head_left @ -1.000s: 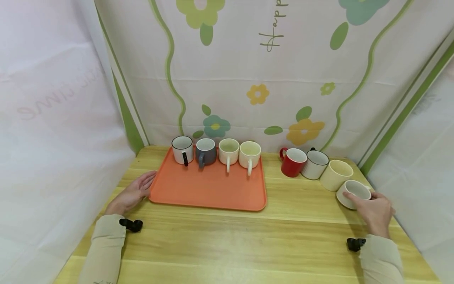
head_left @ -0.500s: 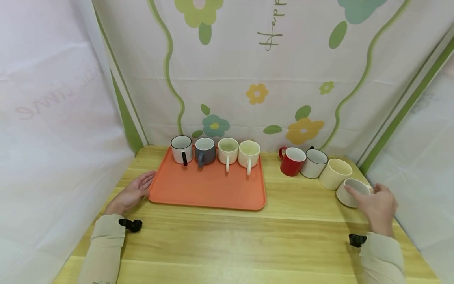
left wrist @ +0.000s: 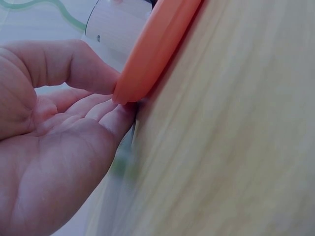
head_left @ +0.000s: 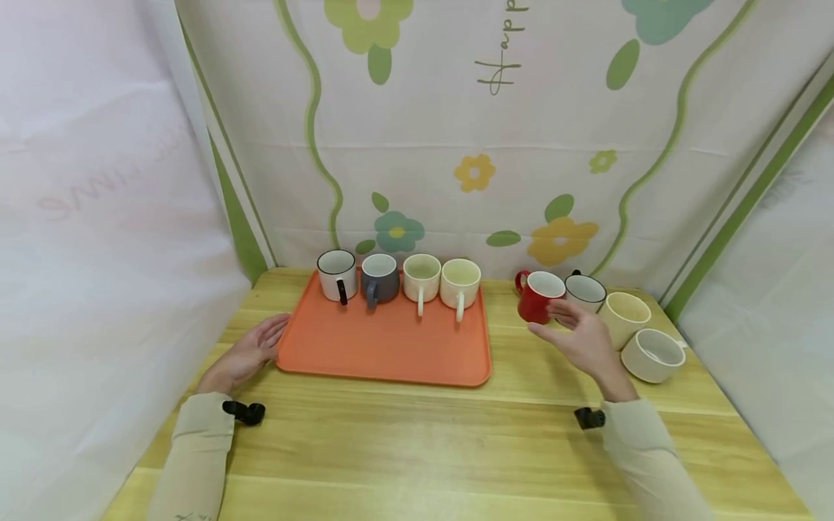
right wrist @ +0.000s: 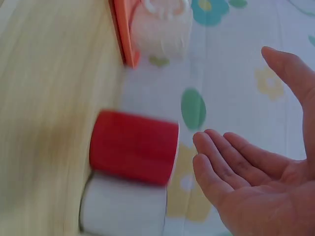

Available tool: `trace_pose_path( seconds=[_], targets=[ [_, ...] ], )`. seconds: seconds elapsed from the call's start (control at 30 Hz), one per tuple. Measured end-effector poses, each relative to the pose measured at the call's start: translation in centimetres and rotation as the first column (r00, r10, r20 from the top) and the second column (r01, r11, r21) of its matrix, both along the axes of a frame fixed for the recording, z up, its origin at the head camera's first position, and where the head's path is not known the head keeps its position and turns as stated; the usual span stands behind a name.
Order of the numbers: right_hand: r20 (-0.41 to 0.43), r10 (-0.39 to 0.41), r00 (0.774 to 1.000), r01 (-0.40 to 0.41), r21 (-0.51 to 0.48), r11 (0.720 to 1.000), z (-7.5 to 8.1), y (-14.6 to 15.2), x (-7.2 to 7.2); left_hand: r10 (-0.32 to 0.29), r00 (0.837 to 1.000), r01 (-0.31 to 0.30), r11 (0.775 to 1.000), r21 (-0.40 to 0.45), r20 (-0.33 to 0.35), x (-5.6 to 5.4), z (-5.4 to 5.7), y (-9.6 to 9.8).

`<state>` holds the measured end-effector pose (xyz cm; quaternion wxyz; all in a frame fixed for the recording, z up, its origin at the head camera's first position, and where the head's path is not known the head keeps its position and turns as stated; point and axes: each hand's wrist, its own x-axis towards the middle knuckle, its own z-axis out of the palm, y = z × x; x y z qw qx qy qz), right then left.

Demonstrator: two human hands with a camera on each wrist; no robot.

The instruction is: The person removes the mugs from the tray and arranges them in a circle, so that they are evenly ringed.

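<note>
At the left edge of the orange tray (head_left: pixel 384 354), my left hand (head_left: pixel 244 354) pinches the rim. The left wrist view shows the thumb (left wrist: pixel 91 69) against the rim and the fingers below it. My right hand (head_left: pixel 583 340) hovers with fingers spread, holding nothing, nearest the red mug (head_left: pixel 536 305). Behind it, a white black-rimmed mug (head_left: pixel 584 293) is partly hidden. A pale yellow mug (head_left: pixel 627 318) and a white cup (head_left: pixel 651 358) stand to its right. In the right wrist view, a gap separates the fingertips from the red mug (right wrist: pixel 133 147).
Along the tray's back edge stand a white mug with black handle (head_left: pixel 335 278), a grey mug (head_left: pixel 380 281) and two cream mugs, one (head_left: pixel 421 278) beside the other (head_left: pixel 460 286). The wooden table (head_left: pixel 417 449) meets a floral curtain (head_left: pixel 404 145) behind.
My right hand has let go of the white cup, which now stands upright at the right, and has moved left toward the red mug. The left hand has stayed at the tray.
</note>
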<state>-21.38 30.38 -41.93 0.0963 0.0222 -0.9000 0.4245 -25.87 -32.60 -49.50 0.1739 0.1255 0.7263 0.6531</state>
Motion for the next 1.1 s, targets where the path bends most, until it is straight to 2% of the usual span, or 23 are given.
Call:
trace_pose_path(
  seconds=[0.23, 0.43, 0.7, 0.83, 0.9, 1.1],
  targets=[
    [0.106, 0.16, 0.981, -0.15, -0.1, 0.984, -1.7, -5.3, -4.0, -0.006, 1.0, 0.005, 1.0, 0.011, 0.002, 0.1, 0.0, -0.1],
    [0.149, 0.202, 0.968, -0.181, -0.141, 0.973, -2.9, -9.0, -6.5, -0.001, 1.0, 0.0, 1.0, 0.017, 0.011, 0.2, 0.0, -0.1],
    [0.177, 0.131, 0.976, -0.097, -0.185, 0.978, -4.3, -12.1, -8.3, 0.002, 1.0, -0.003, 1.0, 0.018, 0.009, 0.2, 0.1, 0.0],
    [0.195, 0.105, 0.975, -0.05, -0.268, 0.962, -4.9, -12.9, -8.9, 0.008, 1.0, -0.008, 1.0, 0.013, 0.014, 0.1, 0.0, 0.0],
    [0.218, 0.088, 0.972, -0.012, -0.329, 0.944, -4.9, -13.3, -9.0, 0.01, 1.0, -0.01, 1.0, 0.007, 0.015, 0.1, 0.0, 0.1],
    [0.279, 0.05, 0.959, 0.105, -0.514, 0.851, -4.9, -14.3, -9.5, 0.013, 1.0, -0.013, 1.0, 0.008, 0.011, 0.1, 0.0, 0.1]
  ],
)
